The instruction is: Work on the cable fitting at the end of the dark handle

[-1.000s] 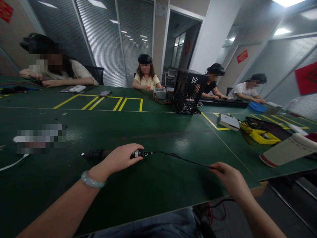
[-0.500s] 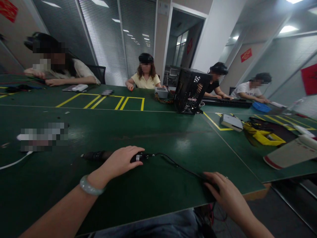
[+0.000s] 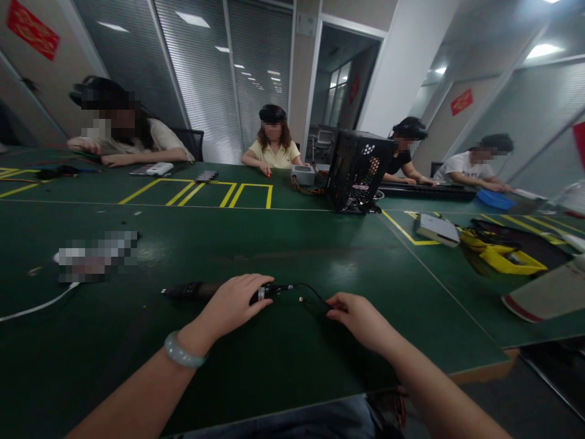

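Head view: the left hand [image 3: 237, 302] is partly open, curved over the black tool [image 3: 189, 291], which lies flat on the green table [image 3: 256, 378]. The right hand [image 3: 359, 317] is nearly closed, pinching the thin black cable [image 3: 315, 292] between thumb and fingers, beside the tool's rear end.

The black case [image 3: 359, 174] is blocking the far middle of the table [image 3: 283, 366], while bare surface is extending nearer, left of the cup [image 3: 543, 292].
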### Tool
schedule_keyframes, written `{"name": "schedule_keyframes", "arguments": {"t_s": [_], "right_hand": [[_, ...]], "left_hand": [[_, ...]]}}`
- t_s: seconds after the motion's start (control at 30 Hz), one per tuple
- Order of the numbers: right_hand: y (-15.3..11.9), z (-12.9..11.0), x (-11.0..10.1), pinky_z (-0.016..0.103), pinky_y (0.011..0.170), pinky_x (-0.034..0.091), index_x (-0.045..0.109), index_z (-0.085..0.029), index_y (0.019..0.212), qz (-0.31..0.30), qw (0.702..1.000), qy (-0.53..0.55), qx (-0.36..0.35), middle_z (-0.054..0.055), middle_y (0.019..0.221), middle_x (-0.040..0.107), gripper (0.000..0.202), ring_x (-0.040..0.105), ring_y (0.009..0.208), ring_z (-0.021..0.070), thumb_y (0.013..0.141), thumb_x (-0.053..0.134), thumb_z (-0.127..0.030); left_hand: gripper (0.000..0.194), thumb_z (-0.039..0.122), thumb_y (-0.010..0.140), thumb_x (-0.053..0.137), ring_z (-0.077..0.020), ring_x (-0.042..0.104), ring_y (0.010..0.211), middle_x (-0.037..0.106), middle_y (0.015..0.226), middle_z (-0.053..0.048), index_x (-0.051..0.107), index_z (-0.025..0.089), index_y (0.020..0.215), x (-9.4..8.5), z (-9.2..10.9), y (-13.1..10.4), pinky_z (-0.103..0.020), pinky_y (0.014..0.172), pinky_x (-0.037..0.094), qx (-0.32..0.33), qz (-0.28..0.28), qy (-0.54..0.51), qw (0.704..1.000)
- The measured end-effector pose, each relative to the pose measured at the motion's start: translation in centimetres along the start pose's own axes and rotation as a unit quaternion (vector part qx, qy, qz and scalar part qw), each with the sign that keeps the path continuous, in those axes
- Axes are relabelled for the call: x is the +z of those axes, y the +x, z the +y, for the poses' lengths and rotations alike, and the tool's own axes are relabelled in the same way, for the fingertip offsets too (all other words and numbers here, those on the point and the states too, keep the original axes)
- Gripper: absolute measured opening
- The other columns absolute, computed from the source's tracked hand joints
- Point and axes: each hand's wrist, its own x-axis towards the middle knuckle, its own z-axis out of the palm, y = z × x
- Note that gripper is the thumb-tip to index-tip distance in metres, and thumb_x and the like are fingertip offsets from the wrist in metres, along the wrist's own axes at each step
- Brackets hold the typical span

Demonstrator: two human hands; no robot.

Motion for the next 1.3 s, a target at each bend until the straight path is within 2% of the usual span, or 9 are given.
{"name": "schedule_keyframes", "arguments": {"t_s": [0.07,0.13,0.3,0.37,0.53,0.63,0.8,1.03,1.3], "right_hand": [[0.8,0.7,-1.3,0.028,0.071,0.048,0.063,-0.017,0.111,-0.063,0.996,0.056,0.021,0.005,0.094,0.069,0.028,0.064,0.080,0.0184,0.087,0.057,-0.032],[1.5,0.9,-2.0,0.029,0.071,0.048,0.062,-0.016,0.112,-0.069,0.996,0.044,0.033,0.006,0.093,0.068,0.030,0.064,0.079,0.0182,0.087,0.058,-0.032],[2.4,-1.4,-1.0,0.034,0.086,0.045,0.058,-0.024,0.121,0.068,0.983,-0.161,-0.050,0.008,0.118,0.056,0.045,0.057,0.103,0.0241,0.079,0.070,-0.035],[2.8,-2.8,-0.2,0.035,0.091,0.043,0.059,-0.025,0.119,0.076,0.969,-0.213,-0.103,0.008,0.119,0.054,0.039,0.054,0.108,0.0252,0.082,0.067,-0.035],[5.2,-4.8,1.1,0.037,0.088,0.043,0.068,-0.019,0.094,0.010,0.961,-0.266,-0.070,0.009,0.104,0.060,0.016,0.057,0.100,0.0271,0.080,0.069,-0.027],[6.7,-5.0,1.0,0.033,0.075,0.045,0.068,-0.019,0.086,-0.036,0.967,-0.247,-0.048,0.008,0.094,0.065,0.009,0.061,0.090,0.0253,0.081,0.068,-0.026],[8.7,-4.9,0.4,0.023,0.056,0.042,0.061,-0.021,0.099,-0.118,0.989,-0.064,-0.065,0.001,0.082,0.070,0.016,0.063,0.070,0.0156,0.091,0.053,-0.032],[10.7,-3.2,1.3,0.023,0.062,0.044,0.061,-0.016,0.094,-0.018,0.993,0.086,-0.079,0.003,0.078,0.069,0.018,0.062,0.071,0.0142,0.088,0.057,-0.032],[9.7,-1.6,3.2,0.022,0.061,0.041,0.065,-0.020,0.085,0.075,0.990,0.012,-0.117,-0.001,0.078,0.068,0.008,0.061,0.068,0.0132,0.083,0.061,-0.027]], "left_hand": [[0.047,0.049,0.091,0.050,-0.0254,0.053,0.117,0.056,0.130,-0.005,0.049,0.028,0.133,0.0,0.0,0.3,-0.042,0.098,0.043,0.005,0.003,0.000,1.000],[0.045,0.049,0.092,0.049,-0.0250,0.053,0.116,0.057,0.129,-0.005,0.049,0.028,0.132,0.1,0.0,0.8,-0.042,0.097,0.043,0.008,0.006,0.000,1.000],[0.044,0.049,0.091,0.051,-0.0242,0.054,0.115,0.058,0.126,-0.004,0.051,0.028,0.129,0.0,-0.1,2.6,-0.041,0.096,0.043,0.001,0.020,0.007,1.000],[0.043,0.048,0.090,0.052,-0.0245,0.055,0.114,0.059,0.125,-0.004,0.052,0.027,0.127,-0.2,-0.2,3.3,-0.041,0.096,0.043,-0.003,0.019,0.007,1.000],[0.038,0.046,0.089,0.054,-0.0245,0.057,0.110,0.061,0.122,-0.003,0.055,0.030,0.122,-0.7,-0.1,4.6,-0.040,0.092,0.045,-0.010,-0.002,0.007,1.000],[0.033,0.042,0.088,0.055,-0.0238,0.059,0.106,0.062,0.117,-0.002,0.056,0.031,0.119,-0.6,0.5,4.9,-0.038,0.089,0.046,-0.022,0.004,0.010,1.000],[0.025,0.034,0.087,0.055,-0.0229,0.061,0.098,0.063,0.106,-0.004,0.059,0.028,0.111,0.3,2.0,4.9,-0.036,0.083,0.046,-0.042,0.027,0.031,0.998],[0.021,0.028,0.088,0.052,-0.0242,0.058,0.100,0.060,0.107,-0.006,0.056,0.024,0.109,1.0,3.0,5.2,-0.036,0.082,0.044,-0.051,0.054,0.075,0.994],[0.016,0.015,0.089,0.048,-0.0196,0.057,0.093,0.061,0.100,-0.002,0.055,0.024,0.101,2.3,3.4,5.3,-0.032,0.081,0.042,-0.015,0.065,0.056,0.996]]}}
